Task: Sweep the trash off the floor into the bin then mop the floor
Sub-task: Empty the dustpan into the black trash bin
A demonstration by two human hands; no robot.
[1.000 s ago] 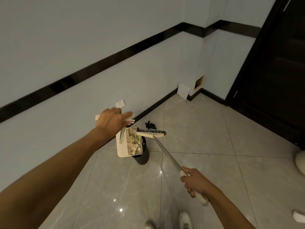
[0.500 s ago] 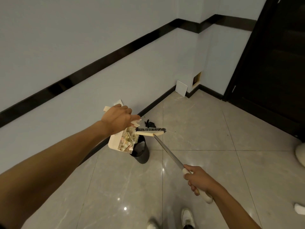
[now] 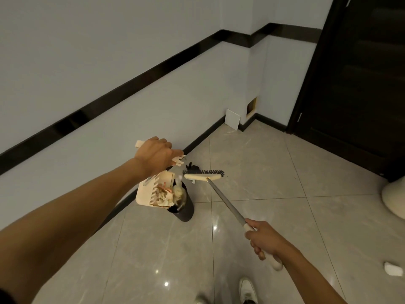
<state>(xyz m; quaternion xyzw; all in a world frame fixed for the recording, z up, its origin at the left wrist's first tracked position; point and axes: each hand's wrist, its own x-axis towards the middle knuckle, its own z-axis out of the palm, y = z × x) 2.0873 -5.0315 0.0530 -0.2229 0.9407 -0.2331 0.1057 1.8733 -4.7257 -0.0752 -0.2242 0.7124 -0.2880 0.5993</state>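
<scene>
Centre-left of the frame, my left hand point(image 3: 156, 155) is curled round the handle of the cream dustpan point(image 3: 145, 194), which is tilted right over the dark bin point(image 3: 186, 212) by the wall. Crumpled trash point(image 3: 166, 195) is bunched at the pan's lower edge, above the bin's mouth. Just right of the bin is the broom point(image 3: 202, 177), bristles facing away from me. Lower right, my right hand point(image 3: 266, 240) grips its handle. One white scrap point(image 3: 393, 268) lies on the floor point(image 3: 274, 172) at the far right edge.

Dim warm indoor light, ceiling-lamp glare spots on glossy floor point(image 3: 252, 163), wide-angle edge bending
</scene>
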